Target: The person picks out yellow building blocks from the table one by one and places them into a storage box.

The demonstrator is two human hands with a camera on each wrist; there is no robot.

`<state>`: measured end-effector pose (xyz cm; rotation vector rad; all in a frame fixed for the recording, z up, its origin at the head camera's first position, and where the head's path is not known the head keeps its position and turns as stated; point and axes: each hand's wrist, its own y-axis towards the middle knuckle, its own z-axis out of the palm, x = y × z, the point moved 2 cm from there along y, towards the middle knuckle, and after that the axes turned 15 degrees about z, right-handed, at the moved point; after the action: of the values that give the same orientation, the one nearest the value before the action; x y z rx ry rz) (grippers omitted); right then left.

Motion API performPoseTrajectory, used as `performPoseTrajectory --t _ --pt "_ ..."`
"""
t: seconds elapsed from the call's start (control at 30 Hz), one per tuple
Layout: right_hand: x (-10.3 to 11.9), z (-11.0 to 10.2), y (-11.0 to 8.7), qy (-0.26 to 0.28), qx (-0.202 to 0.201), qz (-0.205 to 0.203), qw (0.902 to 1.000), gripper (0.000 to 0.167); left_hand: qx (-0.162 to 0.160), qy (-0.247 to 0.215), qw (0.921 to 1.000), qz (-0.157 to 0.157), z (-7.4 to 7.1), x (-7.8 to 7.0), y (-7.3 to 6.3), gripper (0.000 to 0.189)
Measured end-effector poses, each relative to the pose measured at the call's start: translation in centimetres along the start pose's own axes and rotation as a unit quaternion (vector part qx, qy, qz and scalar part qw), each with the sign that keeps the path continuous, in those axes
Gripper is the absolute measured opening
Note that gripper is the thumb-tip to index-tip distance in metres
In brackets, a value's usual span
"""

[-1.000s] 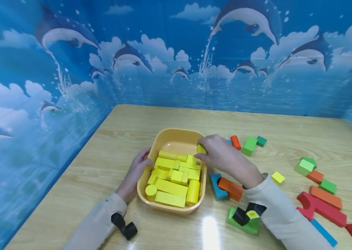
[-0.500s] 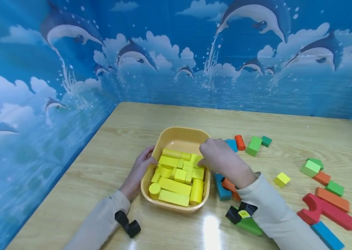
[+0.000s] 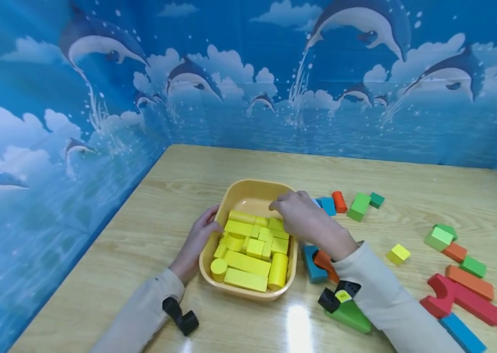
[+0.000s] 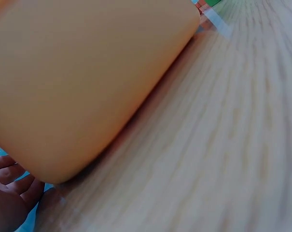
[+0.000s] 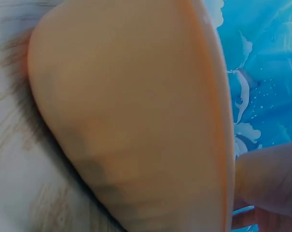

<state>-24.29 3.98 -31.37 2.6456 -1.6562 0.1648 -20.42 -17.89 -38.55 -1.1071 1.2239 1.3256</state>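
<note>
A light-orange plastic basin (image 3: 248, 203) stands on the table, packed with yellow wooden blocks (image 3: 248, 263) except at its far end. My left hand (image 3: 197, 242) holds the basin's left side, thumb at the rim and the other fingers against the outer wall (image 4: 88, 87). Over the right rim reaches my right hand (image 3: 306, 218), its loosely bent fingers above the basin's far right part with no block showing in them. Just below those fingers a yellow block (image 3: 276, 224) lies among the others. The right wrist view shows the basin's outer wall (image 5: 136, 96) beside the hand (image 5: 269, 183).
Right of the basin lie a blue arch block (image 3: 314, 264), a green block (image 3: 349, 316) under the right forearm and a single yellow block (image 3: 398, 254). Farther right are red blocks (image 3: 471, 301) and an orange block (image 3: 469, 281). A dolphin-printed curtain (image 3: 239, 73) borders the table.
My right hand has let go of a yellow block, which now lies in the basin, and has drawn slightly up and away. My left hand keeps its hold on the basin.
</note>
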Motion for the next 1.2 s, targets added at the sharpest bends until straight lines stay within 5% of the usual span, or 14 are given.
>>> performPoseTrajectory --t 0.17,0.4,0.6,0.73,1.0,1.2 --pt "-0.4 0.0 -0.3 0.034 0.014 -0.008 0.9993 0.054 0.0 -0.001 1.0 -0.001 0.1 0.0 0.0 0.062" --pt "-5.7 -1.3 -4.4 0.091 -0.111 -0.042 0.9887 0.045 0.006 -0.002 1.0 -0.006 -0.2 -0.3 -0.1 0.063" --pt "-13.7 0.3 -9.7 0.067 -0.074 0.026 0.9947 0.043 0.011 -0.008 0.9998 -0.011 -0.1 -0.3 0.0 0.064" --pt "-16.6 2.1 -12.1 0.073 -0.055 0.027 0.9954 0.033 0.014 0.002 0.9998 -0.014 -0.2 -0.1 0.0 0.063" --pt "-16.3 3.3 -12.5 0.062 -0.078 0.033 0.9945 0.031 0.012 -0.006 0.9999 -0.005 -0.2 0.0 -0.2 0.063" --pt "-13.1 1.2 -10.1 0.099 -0.127 0.02 0.9867 0.033 0.011 0.001 0.9999 0.001 0.0 0.0 0.0 0.063"
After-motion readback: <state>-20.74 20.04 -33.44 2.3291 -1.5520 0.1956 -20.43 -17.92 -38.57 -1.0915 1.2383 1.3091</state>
